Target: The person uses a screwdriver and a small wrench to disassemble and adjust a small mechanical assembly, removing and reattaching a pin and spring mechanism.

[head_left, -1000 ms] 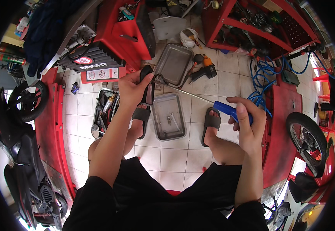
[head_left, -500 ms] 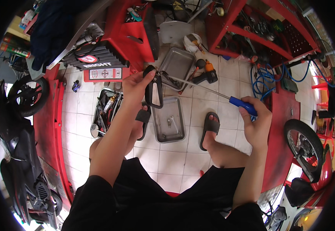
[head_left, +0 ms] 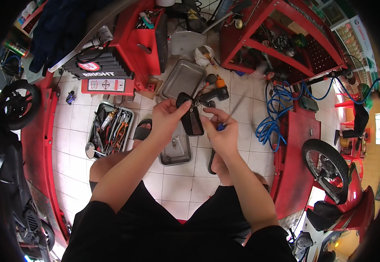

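Observation:
My left hand (head_left: 169, 114) is closed on the upper end of a long black framed part, which looks like a motorcycle mirror (head_left: 194, 123). A small metal fitting sits near its top, beside my fingers. My right hand (head_left: 223, 133) is closed round a screwdriver (head_left: 220, 127). Its blue handle is mostly hidden in the palm, and its blurred shaft points up and right, away from the mirror. The right thumb and forefinger reach close to the mirror's right side; whether they touch it I cannot tell. Below lies a grey metal tray (head_left: 187, 159) with small metal pieces.
A second grey tray (head_left: 178, 77) lies farther off, beside a cordless drill (head_left: 216, 93) and a white tub (head_left: 202, 57). Left stands a tool bin (head_left: 130, 124) full of hand tools. Blue hose (head_left: 266, 126) coils at right, near a red lift platform (head_left: 292, 161) and a wheel (head_left: 325, 170).
My right hand has come inward to the mirror, and the screwdriver's shaft has swung from pointing at the mirror to pointing away. The mirror has moved lower and nearer. The view has shifted right.

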Available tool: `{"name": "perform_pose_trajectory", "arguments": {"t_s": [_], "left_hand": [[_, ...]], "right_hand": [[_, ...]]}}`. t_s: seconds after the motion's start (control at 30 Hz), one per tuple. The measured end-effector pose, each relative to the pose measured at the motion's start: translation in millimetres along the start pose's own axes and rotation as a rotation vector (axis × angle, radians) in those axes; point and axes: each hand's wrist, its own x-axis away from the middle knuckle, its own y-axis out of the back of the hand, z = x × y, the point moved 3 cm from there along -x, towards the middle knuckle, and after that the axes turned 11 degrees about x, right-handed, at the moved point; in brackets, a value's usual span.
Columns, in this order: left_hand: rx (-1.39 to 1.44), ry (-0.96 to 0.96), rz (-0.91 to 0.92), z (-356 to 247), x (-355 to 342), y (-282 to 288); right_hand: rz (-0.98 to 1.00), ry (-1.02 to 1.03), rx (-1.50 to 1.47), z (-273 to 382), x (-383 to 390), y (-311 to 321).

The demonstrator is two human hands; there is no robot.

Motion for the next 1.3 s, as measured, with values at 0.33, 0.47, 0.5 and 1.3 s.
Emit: {"name": "perform_pose_trajectory", "arguments": {"t_s": [0.33,0.47,0.5,1.3], "left_hand": [[-0.221,-0.252,0.059,-2.5,18.0,-13.4],[-0.247,-0.266,0.061,0.6,16.2,-13.2],[-0.268,-0.269,0.056,0.5,16.1,-13.6],[-0.364,-0.378,0.119,-9.2,18.3,-16.0]], "right_hand": [[-0.181,0.358,0.338,5.1,2.3,-14.8],[-0.129,0.131,0.241,-3.1,-0.3,-16.2],[-0.13,0.131,0.242,-2.7,0.2,-15.6],[-0.171,0.068,0.056,-12.4,10.9,-34.2]]}}
